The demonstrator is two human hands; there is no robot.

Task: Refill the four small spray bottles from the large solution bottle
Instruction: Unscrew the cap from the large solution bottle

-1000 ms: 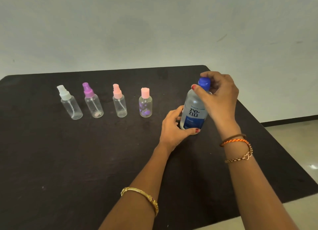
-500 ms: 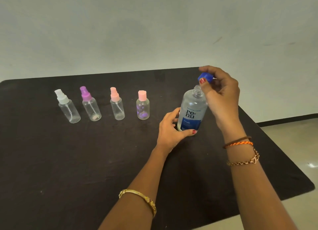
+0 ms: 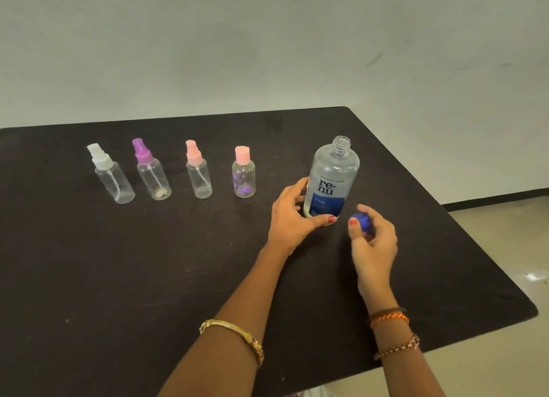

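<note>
The large solution bottle (image 3: 332,177) stands upright on the black table (image 3: 148,263), its threaded neck uncapped. My left hand (image 3: 292,217) grips its base from the left. My right hand (image 3: 372,242) pinches the blue cap (image 3: 361,221) low over the table, just right of the bottle's base. To the left stand the small clear bottles in a row, all capped: one with a white sprayer (image 3: 111,175), one with a purple sprayer (image 3: 151,171), one with a pink sprayer (image 3: 198,171), and a short one with a flat pink cap (image 3: 243,173).
The table's right edge (image 3: 475,248) runs diagonally close to my right hand, with pale floor (image 3: 511,248) beyond it. A plain wall (image 3: 267,46) stands behind the table's far edge.
My right hand twisted the blue cap off the large bottle, lifted it away and brought it down to the table beside the bottle's base. My left hand stayed on the bottle.
</note>
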